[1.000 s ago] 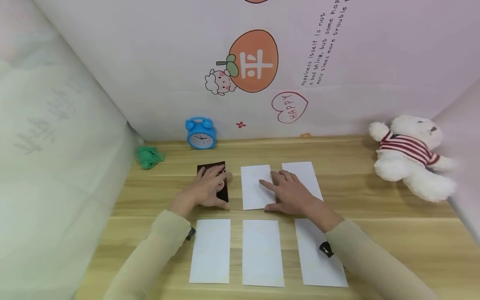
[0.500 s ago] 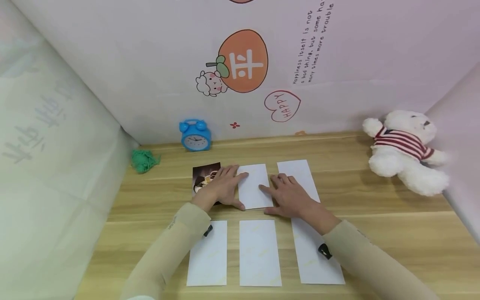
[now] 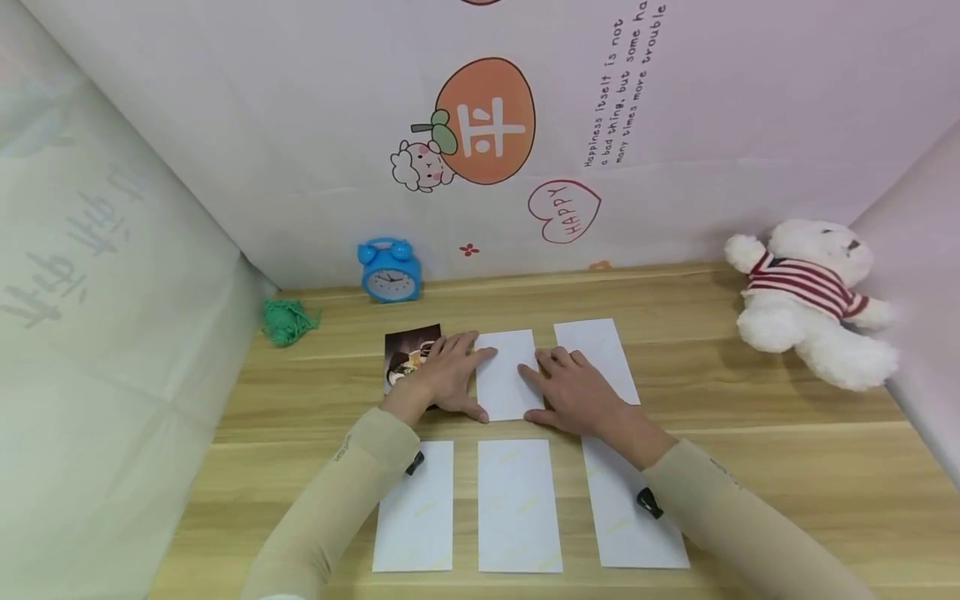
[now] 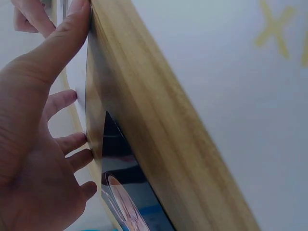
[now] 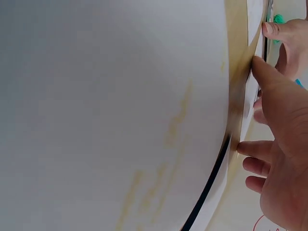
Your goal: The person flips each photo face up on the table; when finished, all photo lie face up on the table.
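Observation:
A blank white card (image 3: pixel 506 383) lies flat in the middle of the back row in the head view. My left hand (image 3: pixel 448 377) rests at its left edge, thumb near the front corner and fingers spread toward the back. At the opposite edge, my right hand (image 3: pixel 576 390) touches the card with extended fingers and thumb. Under the left hand, partly covered, lies a dark photo card (image 3: pixel 405 354) with a food picture, also visible in the left wrist view. Another white card (image 3: pixel 603 354) lies right, partly hidden by the right hand.
A front row holds a left card (image 3: pixel 414 525), a middle card (image 3: pixel 517 508) and a right card (image 3: pixel 636 533), all white side up. Along the back stand green yarn (image 3: pixel 287 322) and a blue alarm clock (image 3: pixel 391 271). A white teddy bear (image 3: pixel 806 304) sits at right.
My left hand has moved right, from the photo card to the middle card's left edge, uncovering part of the photo. The right hand stays at the right edge with a slight shift.

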{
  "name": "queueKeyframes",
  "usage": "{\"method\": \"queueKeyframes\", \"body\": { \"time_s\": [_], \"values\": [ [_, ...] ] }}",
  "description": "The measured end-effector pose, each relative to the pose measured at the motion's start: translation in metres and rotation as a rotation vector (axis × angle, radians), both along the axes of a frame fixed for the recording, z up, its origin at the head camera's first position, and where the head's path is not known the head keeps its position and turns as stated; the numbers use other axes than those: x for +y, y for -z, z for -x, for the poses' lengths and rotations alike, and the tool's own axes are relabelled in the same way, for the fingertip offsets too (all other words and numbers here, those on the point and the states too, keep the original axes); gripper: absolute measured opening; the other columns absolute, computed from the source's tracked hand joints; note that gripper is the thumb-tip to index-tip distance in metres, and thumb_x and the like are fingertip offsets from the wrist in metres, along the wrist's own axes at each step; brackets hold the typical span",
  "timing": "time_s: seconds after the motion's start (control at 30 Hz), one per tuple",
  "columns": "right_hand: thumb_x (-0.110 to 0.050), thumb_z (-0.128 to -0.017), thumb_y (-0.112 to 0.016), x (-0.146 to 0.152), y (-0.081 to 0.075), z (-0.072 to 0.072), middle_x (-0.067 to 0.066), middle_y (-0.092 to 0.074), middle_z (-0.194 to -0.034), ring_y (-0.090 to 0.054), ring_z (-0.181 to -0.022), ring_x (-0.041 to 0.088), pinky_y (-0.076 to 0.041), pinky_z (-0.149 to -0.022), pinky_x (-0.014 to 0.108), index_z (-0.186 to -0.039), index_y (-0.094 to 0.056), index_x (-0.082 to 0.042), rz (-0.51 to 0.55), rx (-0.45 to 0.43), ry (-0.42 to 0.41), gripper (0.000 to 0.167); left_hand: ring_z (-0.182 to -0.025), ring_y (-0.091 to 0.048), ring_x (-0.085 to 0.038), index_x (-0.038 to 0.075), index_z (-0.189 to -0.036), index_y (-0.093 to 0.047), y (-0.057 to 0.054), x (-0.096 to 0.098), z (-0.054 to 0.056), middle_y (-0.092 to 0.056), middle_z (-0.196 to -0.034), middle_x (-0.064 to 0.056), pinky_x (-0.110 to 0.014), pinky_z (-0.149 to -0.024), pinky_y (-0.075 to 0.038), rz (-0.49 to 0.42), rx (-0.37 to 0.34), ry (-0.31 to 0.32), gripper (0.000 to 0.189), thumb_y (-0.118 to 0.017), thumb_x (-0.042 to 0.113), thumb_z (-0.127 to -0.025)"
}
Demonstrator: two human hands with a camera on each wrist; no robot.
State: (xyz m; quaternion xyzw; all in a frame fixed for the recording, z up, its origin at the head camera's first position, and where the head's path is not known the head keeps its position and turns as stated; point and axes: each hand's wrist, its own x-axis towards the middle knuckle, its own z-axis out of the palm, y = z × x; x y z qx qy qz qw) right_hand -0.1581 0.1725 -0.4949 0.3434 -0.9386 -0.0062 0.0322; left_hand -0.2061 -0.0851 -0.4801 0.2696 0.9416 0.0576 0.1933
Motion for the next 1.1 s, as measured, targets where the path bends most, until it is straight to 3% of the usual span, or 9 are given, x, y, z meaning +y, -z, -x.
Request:
{"method": "queueKeyframes", "body": {
  "time_s": [0.3,0.63,0.87,1.1],
  "values": [
    [-0.069,-0.087,-0.07,-0.0001,-0.003,-0.0033,0.019,-0.063,-0.145,-0.056,-0.124,0.035,-0.05,-0.101,0.051,-0.148,-0.056,-0.012,0.02,-0.008,0.015,0.084,-0.162,-0.016,-0.038,0.028,-0.164,-0.031,-0.0007,-0.0017,-0.0002,-0.011,-0.175,-0.015,-0.062,-0.132,-0.012,-0.02,-0.009,-0.01,0.114,-0.084,0.068,-0.072],
    [-0.055,-0.096,-0.067,-0.0012,0.0029,-0.0049,0.014,-0.074,-0.125,-0.067,-0.108,0.03,-0.053,-0.098,0.043,-0.133,-0.065,-0.009,-0.02,0.155,-0.11,0.059,-0.163,-0.014,-0.037,0.028,-0.164,-0.031,0.0022,-0.0018,0.0002,-0.011,-0.176,-0.013,-0.062,-0.132,-0.011,-0.028,-0.013,-0.02,0.112,-0.084,0.068,-0.073],
    [-0.053,-0.097,-0.067,0.0,0.0039,-0.0076,0.011,-0.076,-0.105,-0.069,-0.094,0.026,-0.056,-0.09,0.042,-0.115,-0.069,-0.007,-0.003,0.218,-0.134,0.049,-0.163,-0.014,-0.036,0.028,-0.164,-0.031,0.0033,-0.003,-0.0003,-0.011,-0.176,-0.013,-0.062,-0.132,-0.011,-0.039,-0.018,-0.025,0.112,-0.085,0.067,-0.073],
    [-0.055,-0.099,-0.063,0.0008,0.0042,-0.0071,0.01,-0.078,-0.108,-0.071,-0.094,0.025,-0.057,-0.091,0.041,-0.119,-0.071,-0.009,-0.014,0.258,-0.129,0.051,-0.163,-0.014,-0.037,0.028,-0.164,-0.031,0.0046,-0.0042,0.0006,-0.011,-0.176,-0.013,-0.063,-0.132,-0.011,-0.045,-0.008,-0.025,0.111,-0.084,0.066,-0.074]
  ]
}}
